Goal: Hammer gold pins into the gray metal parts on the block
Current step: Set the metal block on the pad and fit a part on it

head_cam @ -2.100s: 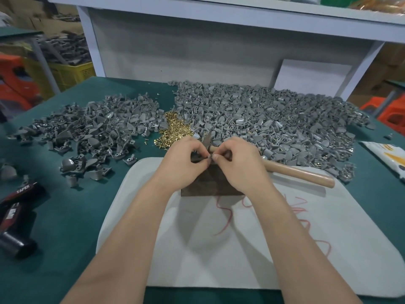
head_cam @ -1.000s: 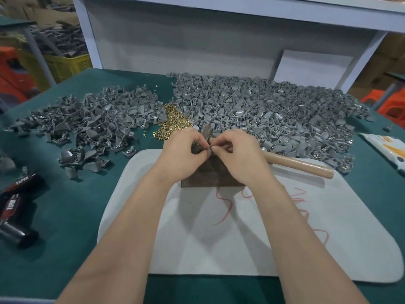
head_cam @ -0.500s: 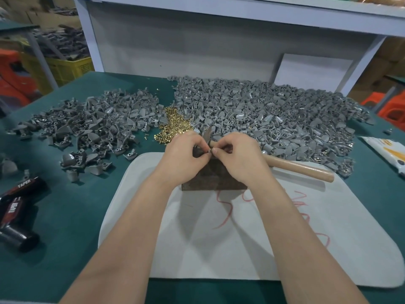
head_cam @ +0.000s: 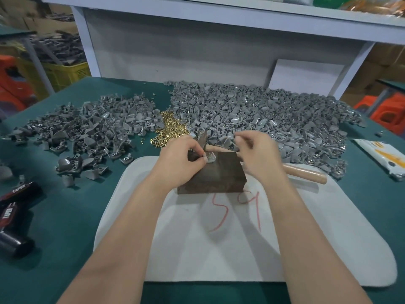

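Note:
A dark block (head_cam: pixel 219 172) sits on a white mat (head_cam: pixel 219 249). My left hand (head_cam: pixel 182 161) pinches a gray metal part (head_cam: pixel 210 158) down on the block's top. My right hand (head_cam: pixel 258 154) hovers to the right of the part, fingers curled and apart, holding nothing that I can see; it is blurred. A wooden-handled hammer (head_cam: pixel 304 175) lies behind the block, its head near my left hand. A heap of gold pins (head_cam: pixel 169 131) lies just behind my left hand.
A big pile of gray parts (head_cam: pixel 263 119) lies behind the block, a smaller pile (head_cam: pixel 87 132) to the left. Black tubes (head_cam: pixel 13 211) lie at the left edge, a white packet (head_cam: pixel 381 156) at the right. A white shelf frame (head_cam: pixel 219 40) stands behind.
My right hand has let go of the part and moved right, away from my left hand. My left hand still holds the part on the block.

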Demonstrator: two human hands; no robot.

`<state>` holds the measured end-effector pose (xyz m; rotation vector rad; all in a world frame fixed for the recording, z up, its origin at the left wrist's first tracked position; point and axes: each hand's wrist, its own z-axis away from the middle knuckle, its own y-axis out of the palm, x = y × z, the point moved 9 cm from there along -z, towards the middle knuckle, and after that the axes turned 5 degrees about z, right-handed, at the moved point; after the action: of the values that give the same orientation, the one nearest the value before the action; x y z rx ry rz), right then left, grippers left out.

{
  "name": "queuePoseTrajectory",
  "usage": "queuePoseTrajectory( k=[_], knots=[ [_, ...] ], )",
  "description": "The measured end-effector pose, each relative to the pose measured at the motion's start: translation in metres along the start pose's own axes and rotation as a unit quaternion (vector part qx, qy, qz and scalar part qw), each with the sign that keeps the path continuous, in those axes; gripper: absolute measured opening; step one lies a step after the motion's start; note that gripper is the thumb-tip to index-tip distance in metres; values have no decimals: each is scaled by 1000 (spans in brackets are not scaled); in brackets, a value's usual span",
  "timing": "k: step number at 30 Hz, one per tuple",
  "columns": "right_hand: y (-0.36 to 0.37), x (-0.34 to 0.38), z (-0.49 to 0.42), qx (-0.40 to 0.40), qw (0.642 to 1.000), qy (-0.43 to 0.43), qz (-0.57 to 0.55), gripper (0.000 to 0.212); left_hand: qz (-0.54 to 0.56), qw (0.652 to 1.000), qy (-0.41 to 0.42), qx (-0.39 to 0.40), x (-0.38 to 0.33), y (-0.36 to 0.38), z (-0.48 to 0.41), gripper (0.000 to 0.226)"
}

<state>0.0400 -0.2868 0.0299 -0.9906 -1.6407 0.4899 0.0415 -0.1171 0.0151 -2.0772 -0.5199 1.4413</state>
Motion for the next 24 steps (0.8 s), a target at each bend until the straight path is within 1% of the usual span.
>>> queuePoseTrajectory(
  k=[1, 2, 4, 5, 7, 10, 12, 13, 17, 19, 22, 24],
  knots=[
    [-3, -12, -4, 6, 999, 24, 48, 22, -3, 1000, -3, -2, 0, 0, 0, 11],
    [0, -23, -7, 33, 993, 43, 108, 21, -7, 1000, -3, -3, -1, 0, 0, 12],
    [14, -33, -7, 92, 970, 55, 218, 20, -13, 1000, -1, -8, -3, -1, 1, 18],
    [18, -34, -7, 102, 961, 54, 252, 21, -15, 1000, -1, -10, -3, -1, 1, 22],
    [23, -32, -9, 105, 954, 48, 279, 22, -19, 1000, -6, -11, -4, -2, 2, 26],
    [18, -24, -11, 86, 956, 26, 278, 20, -24, 999, -17, -18, -2, -4, 3, 25],
    [7, -19, -13, 62, 953, 7, 296, 18, -23, 999, -23, -24, -1, -5, 4, 26],
    [3, -19, -13, 63, 951, 5, 302, 18, -20, 999, -24, -26, -1, -5, 4, 26],
    [8, -26, -9, 118, 963, 25, 242, 14, -12, 999, -24, -28, 1, -4, 2, 26],
    [11, -26, -8, 120, 967, 27, 226, 16, -5, 999, -26, -19, 4, -2, 1, 26],
    [7, -19, -8, 89, 971, 26, 222, 21, 1, 1000, -29, -6, 8, 1, 1, 23],
    [-6, -14, -5, 42, 982, 32, 179, 20, 13, 999, -35, -15, 10, 5, 0, 21]
  ],
)
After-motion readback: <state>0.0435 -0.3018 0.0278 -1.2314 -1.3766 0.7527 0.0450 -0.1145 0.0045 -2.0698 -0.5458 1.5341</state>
